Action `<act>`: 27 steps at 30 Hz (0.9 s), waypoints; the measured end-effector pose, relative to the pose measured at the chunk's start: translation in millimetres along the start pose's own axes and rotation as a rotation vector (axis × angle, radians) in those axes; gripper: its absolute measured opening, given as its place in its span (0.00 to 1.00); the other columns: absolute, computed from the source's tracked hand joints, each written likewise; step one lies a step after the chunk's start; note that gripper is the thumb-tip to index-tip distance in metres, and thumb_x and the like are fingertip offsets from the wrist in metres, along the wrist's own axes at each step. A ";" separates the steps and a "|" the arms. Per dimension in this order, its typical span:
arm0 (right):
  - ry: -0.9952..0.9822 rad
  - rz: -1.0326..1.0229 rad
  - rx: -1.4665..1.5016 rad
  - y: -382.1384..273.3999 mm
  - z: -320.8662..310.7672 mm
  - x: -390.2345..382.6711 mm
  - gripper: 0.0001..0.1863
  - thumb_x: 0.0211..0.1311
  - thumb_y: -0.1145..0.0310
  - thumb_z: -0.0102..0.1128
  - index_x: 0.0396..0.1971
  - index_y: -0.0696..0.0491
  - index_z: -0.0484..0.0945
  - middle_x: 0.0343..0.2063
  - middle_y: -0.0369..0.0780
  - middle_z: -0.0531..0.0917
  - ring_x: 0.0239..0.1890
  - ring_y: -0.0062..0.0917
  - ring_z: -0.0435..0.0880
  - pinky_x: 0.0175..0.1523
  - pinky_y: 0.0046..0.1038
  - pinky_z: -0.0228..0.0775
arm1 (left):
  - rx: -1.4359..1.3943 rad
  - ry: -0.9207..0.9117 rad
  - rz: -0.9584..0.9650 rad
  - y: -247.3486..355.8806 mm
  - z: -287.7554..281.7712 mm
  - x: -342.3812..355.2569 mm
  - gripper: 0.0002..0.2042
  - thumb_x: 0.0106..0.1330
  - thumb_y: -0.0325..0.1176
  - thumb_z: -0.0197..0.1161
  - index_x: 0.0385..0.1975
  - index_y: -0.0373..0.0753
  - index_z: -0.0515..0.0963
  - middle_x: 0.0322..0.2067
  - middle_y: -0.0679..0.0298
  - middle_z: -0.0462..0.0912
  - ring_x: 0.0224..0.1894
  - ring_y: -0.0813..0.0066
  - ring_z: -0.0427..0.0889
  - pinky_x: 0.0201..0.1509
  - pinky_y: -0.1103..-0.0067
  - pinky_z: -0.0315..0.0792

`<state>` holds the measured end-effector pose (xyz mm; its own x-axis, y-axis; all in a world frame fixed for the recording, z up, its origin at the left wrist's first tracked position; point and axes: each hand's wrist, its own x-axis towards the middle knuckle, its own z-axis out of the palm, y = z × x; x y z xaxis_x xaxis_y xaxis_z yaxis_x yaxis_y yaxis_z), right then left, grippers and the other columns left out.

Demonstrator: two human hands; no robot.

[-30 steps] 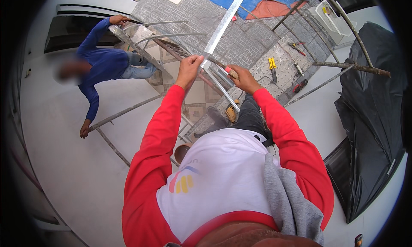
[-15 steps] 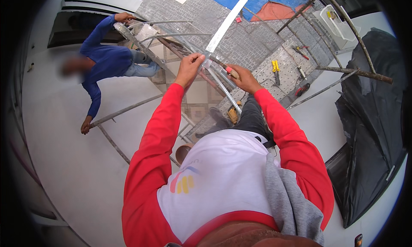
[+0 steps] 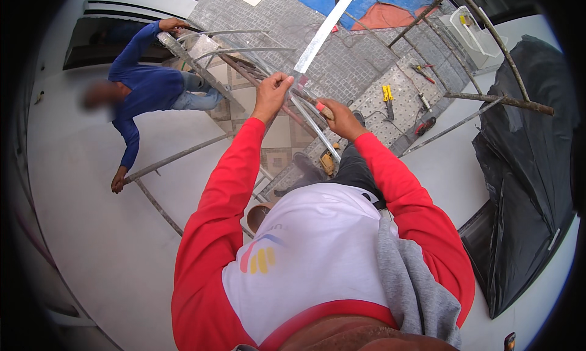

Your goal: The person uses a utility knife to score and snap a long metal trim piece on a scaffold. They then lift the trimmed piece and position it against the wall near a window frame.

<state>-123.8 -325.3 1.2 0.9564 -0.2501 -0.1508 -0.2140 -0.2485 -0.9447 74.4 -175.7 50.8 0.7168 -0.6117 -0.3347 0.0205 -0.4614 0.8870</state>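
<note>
My left hand [image 3: 271,96] is closed on the near end of a long flat metal strip [image 3: 323,40], thumb and fingertips on its edge. The strip is pale and runs away up to the far edge of the view. My right hand [image 3: 343,120] grips a wooden-handled tool [image 3: 326,112] with a pinkish-red band. The tool points toward the strip's near end; its head is hard to make out there. Silvery metal profiles [image 3: 323,137] lie below and between my hands, slanting down toward my legs.
To the left a person in a blue top [image 3: 143,92] holds a metal frame [image 3: 210,73] and a pole [image 3: 177,159]. On the right stand rusty scaffold bars [image 3: 500,101] and black plastic sheeting [image 3: 519,168]. Yellow-handled cutters [image 3: 388,101] and a yellow tool [image 3: 328,162] lie below.
My right hand with the wooden-handled tool has shifted slightly toward me. My left hand keeps its hold on the metal strip. The whole view has moved a little.
</note>
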 end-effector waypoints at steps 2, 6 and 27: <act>0.052 0.019 -0.063 2.9 5.2 0.3 0.25 0.74 0.52 0.53 0.57 0.57 0.79 0.54 0.50 0.82 0.58 0.43 0.81 0.62 0.38 0.70 | -0.019 -0.030 -0.011 -4.1 -0.4 2.6 0.10 0.74 0.36 0.63 0.34 0.36 0.80 0.23 0.71 0.76 0.23 0.87 0.73 0.24 0.84 0.67; 0.030 -0.001 -0.040 2.9 5.3 1.5 0.21 0.69 0.61 0.56 0.56 0.57 0.78 0.53 0.50 0.83 0.56 0.45 0.81 0.61 0.38 0.71 | -0.040 -0.067 -0.048 -5.9 -2.8 3.7 0.12 0.73 0.38 0.63 0.35 0.34 0.80 0.24 0.71 0.77 0.27 0.86 0.74 0.31 0.82 0.69; 0.043 -0.030 -0.281 19.7 15.7 -24.9 0.23 0.64 0.70 0.65 0.59 0.54 0.76 0.51 0.51 0.83 0.54 0.47 0.82 0.57 0.37 0.74 | 0.267 -0.197 0.001 3.2 5.9 15.1 0.17 0.71 0.42 0.63 0.52 0.38 0.81 0.38 0.65 0.85 0.38 0.77 0.82 0.43 0.77 0.75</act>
<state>-148.7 -309.2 -18.2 0.9551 -0.2766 -0.1061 -0.2382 -0.5044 -0.8300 81.2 -190.2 46.7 0.5672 -0.7129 -0.4123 -0.1824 -0.5970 0.7812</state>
